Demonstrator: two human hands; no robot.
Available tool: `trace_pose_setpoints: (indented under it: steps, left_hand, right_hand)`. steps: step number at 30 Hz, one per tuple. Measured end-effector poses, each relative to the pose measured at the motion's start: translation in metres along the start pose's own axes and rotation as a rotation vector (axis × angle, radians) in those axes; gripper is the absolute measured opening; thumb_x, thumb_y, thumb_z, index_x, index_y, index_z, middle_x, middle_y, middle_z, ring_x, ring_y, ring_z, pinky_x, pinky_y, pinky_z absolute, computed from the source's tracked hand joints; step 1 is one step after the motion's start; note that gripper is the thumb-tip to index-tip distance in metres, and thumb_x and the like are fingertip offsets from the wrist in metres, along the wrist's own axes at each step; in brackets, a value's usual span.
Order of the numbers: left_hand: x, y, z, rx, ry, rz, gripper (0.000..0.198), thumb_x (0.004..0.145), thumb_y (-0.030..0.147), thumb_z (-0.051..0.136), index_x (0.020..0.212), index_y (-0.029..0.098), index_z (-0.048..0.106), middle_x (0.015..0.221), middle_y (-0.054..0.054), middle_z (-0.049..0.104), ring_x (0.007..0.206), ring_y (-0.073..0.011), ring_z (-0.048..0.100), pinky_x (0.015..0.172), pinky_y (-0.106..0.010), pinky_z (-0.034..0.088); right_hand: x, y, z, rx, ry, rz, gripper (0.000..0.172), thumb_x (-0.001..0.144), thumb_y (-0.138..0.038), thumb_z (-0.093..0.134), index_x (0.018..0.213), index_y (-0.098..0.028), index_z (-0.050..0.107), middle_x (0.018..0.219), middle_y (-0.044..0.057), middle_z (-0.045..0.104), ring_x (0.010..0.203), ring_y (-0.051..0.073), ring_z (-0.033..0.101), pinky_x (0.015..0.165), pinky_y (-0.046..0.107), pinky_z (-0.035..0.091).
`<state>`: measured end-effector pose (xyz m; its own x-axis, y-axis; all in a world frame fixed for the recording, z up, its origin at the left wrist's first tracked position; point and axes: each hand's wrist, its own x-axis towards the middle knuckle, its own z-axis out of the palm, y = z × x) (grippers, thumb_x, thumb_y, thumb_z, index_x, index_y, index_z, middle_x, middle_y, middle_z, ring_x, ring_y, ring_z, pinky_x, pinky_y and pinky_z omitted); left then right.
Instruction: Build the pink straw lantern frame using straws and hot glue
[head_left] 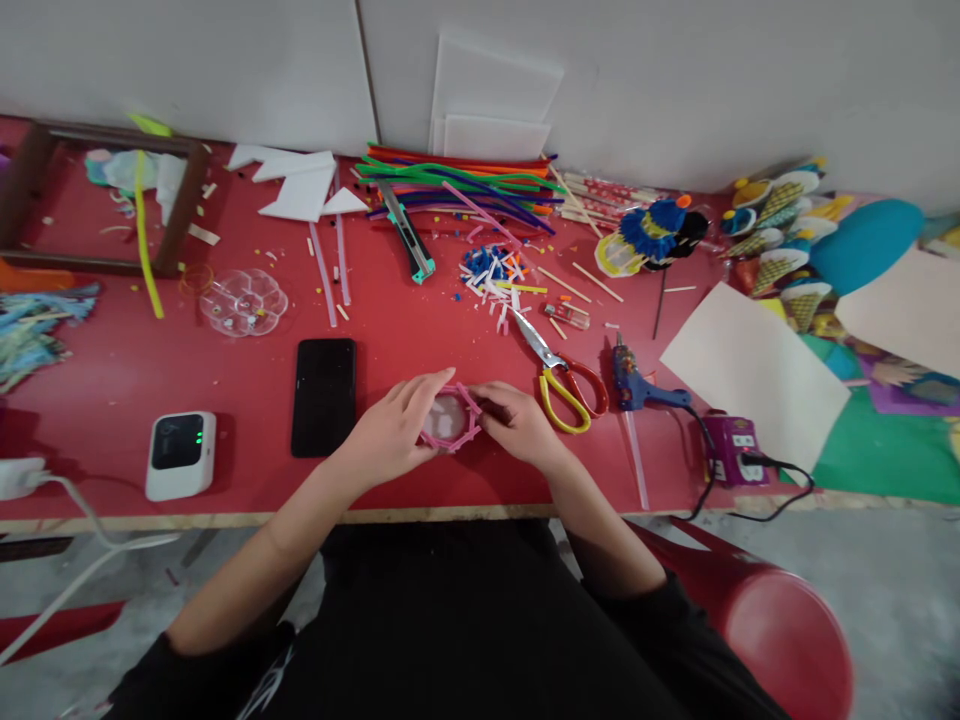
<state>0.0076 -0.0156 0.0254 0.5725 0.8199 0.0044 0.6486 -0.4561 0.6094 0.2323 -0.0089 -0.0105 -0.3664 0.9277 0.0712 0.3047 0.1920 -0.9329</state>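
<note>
Between my two hands, close to the table's front edge, is a small pink ring-shaped frame [471, 436] made of short straw-like pieces, with a pale inside. My left hand [399, 425] curls around its left side, fingers closed on the rim. On the opposite side my right hand [517, 425] pinches the rim between thumb and fingers. Scissors [556, 385] with one yellow and one red handle lie just beyond my right hand. A black phone [324, 397] rests to the left of my left hand.
A blue glue gun [637, 385] is wired to a purple power socket [736, 450] at right. Behind lie a box cutter [409, 235], pipe cleaners [465, 180] and cut scraps [491, 270]. A white device [180, 455] and clear flower-shaped tray [244, 302] stand left.
</note>
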Motion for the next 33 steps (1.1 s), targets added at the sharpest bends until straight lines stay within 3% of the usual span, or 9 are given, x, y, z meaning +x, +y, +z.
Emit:
trace_pose_setpoints:
  steps: [3, 8, 9, 12, 15, 20, 27, 33]
  left_hand:
    - [0.0, 0.003, -0.001, 0.015, 0.002, -0.009, 0.08, 0.084, 0.024, 0.072, 0.151, 0.019, 0.028, 0.146, -0.019, 0.053, 0.136, -0.0341, 0.051, 0.111, -0.051, 0.045]
    - [0.003, 0.007, -0.007, -0.059, -0.041, -0.027, 0.106, 0.065, 0.064, 0.081, 0.148, 0.016, 0.035, 0.145, -0.021, 0.052, 0.135, -0.0401, 0.049, 0.112, -0.055, 0.042]
    - [0.004, 0.007, -0.009, -0.086, -0.029, -0.041, 0.104, 0.067, 0.067, 0.078, 0.146, 0.014, 0.037, 0.144, -0.022, 0.052, 0.135, -0.0399, 0.049, 0.112, -0.055, 0.042]
    - [0.01, 0.007, -0.011, -0.137, 0.032, -0.109, 0.065, 0.086, 0.053, 0.064, 0.136, 0.014, 0.047, 0.136, -0.019, 0.059, 0.129, -0.0347, 0.054, 0.109, -0.052, 0.044]
    - [0.019, 0.007, -0.012, -0.17, 0.048, -0.159, 0.035, 0.09, 0.029, 0.057, 0.122, 0.017, 0.056, 0.124, -0.013, 0.067, 0.12, -0.0289, 0.061, 0.105, -0.047, 0.047]
    - [0.035, 0.01, -0.014, -0.198, 0.004, -0.215, 0.038, 0.083, 0.014, 0.058, 0.121, 0.02, 0.057, 0.119, -0.008, 0.072, 0.111, -0.0239, 0.067, 0.097, -0.039, 0.052]
    - [0.051, 0.014, -0.013, -0.093, -0.067, -0.261, 0.043, 0.081, 0.01, 0.058, 0.121, 0.024, 0.056, 0.107, -0.004, 0.077, 0.105, -0.0264, 0.07, 0.084, -0.038, 0.053]
    - [0.051, 0.013, -0.013, -0.086, -0.056, -0.291, 0.037, 0.079, 0.007, 0.06, 0.112, 0.023, 0.058, 0.096, -0.001, 0.079, 0.104, -0.0269, 0.07, 0.085, -0.039, 0.052]
  right_hand:
    - [-0.001, 0.002, 0.002, -0.017, 0.014, -0.001, 0.031, 0.08, -0.01, 0.055, 0.104, -0.023, 0.071, 0.098, 0.005, 0.075, 0.092, 0.02, 0.07, 0.085, 0.036, 0.057]
    - [-0.002, 0.009, 0.005, -0.048, 0.042, -0.009, 0.022, 0.079, -0.011, 0.057, 0.092, -0.023, 0.071, 0.094, 0.005, 0.075, 0.092, 0.021, 0.07, 0.085, 0.036, 0.057]
    - [-0.002, 0.01, 0.006, -0.052, 0.046, -0.012, 0.022, 0.079, -0.011, 0.057, 0.092, -0.023, 0.071, 0.094, 0.005, 0.075, 0.091, 0.021, 0.07, 0.085, 0.036, 0.057]
    - [-0.002, 0.011, 0.007, -0.06, 0.05, -0.023, 0.022, 0.08, -0.011, 0.057, 0.091, -0.023, 0.071, 0.093, 0.005, 0.075, 0.09, 0.021, 0.07, 0.084, 0.036, 0.057]
    - [-0.001, 0.01, 0.007, -0.067, 0.043, -0.026, 0.023, 0.08, -0.01, 0.056, 0.091, -0.022, 0.072, 0.092, 0.005, 0.075, 0.089, 0.02, 0.07, 0.083, 0.035, 0.057]
    - [-0.001, 0.011, 0.006, -0.073, 0.037, -0.014, 0.022, 0.081, -0.011, 0.059, 0.091, -0.023, 0.073, 0.094, 0.005, 0.075, 0.089, 0.02, 0.07, 0.083, 0.035, 0.057]
    - [-0.002, 0.011, 0.006, -0.07, 0.039, -0.002, 0.02, 0.082, -0.012, 0.06, 0.092, -0.023, 0.073, 0.097, 0.006, 0.076, 0.092, 0.021, 0.071, 0.085, 0.037, 0.057]
    - [0.0, 0.006, -0.002, -0.062, 0.019, 0.014, 0.025, 0.08, -0.009, 0.057, 0.094, -0.023, 0.072, 0.094, 0.005, 0.075, 0.089, 0.02, 0.07, 0.082, 0.035, 0.057]
